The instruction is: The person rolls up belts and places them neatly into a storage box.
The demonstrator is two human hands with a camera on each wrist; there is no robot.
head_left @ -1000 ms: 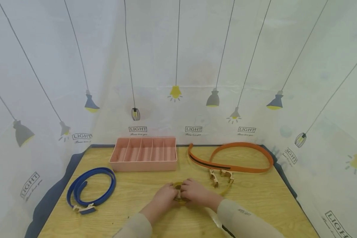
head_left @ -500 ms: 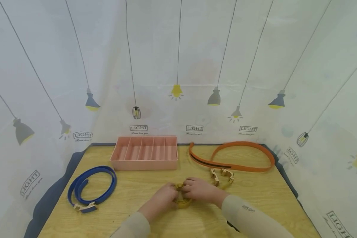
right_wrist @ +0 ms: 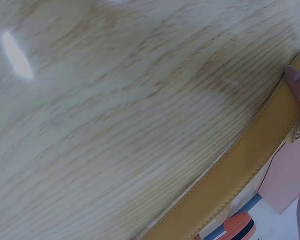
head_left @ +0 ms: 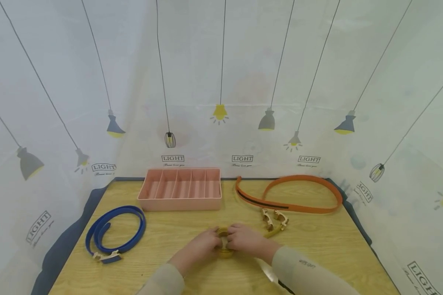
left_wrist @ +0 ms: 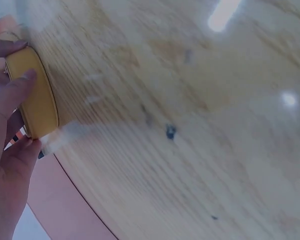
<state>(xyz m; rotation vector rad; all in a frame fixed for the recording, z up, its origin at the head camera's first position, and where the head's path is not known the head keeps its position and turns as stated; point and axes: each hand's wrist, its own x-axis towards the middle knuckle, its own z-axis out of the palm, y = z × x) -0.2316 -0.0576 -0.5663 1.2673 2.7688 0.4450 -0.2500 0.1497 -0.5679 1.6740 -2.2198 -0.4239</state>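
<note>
In the head view a yellow belt [head_left: 226,253] stands on edge as a tight coil near the front middle of the table. My left hand [head_left: 202,247] grips its left side; the left wrist view shows fingers and thumb spread over the smooth outer turn [left_wrist: 40,102]. From the right, my right hand [head_left: 246,242] holds the coil, its thumb [right_wrist: 296,77] pressing the outer turn in the right wrist view. A stitched length of strap [right_wrist: 235,165] runs off from that hand. Behind the right hand this tail ends at a gold buckle [head_left: 282,220].
A pink divided tray [head_left: 179,204] stands at the back, left of centre. An orange belt [head_left: 310,209] lies looped at the back right, with another gold buckle [head_left: 268,220] near its front. A blue belt [head_left: 133,241] lies coiled at the left. Printed sheeting surrounds the table.
Both hands stay on the coil with small finger shifts. The yellow belt's buckle has edged slightly left, closer to the other buckle. The tray, orange belt and blue belt have not moved.
</note>
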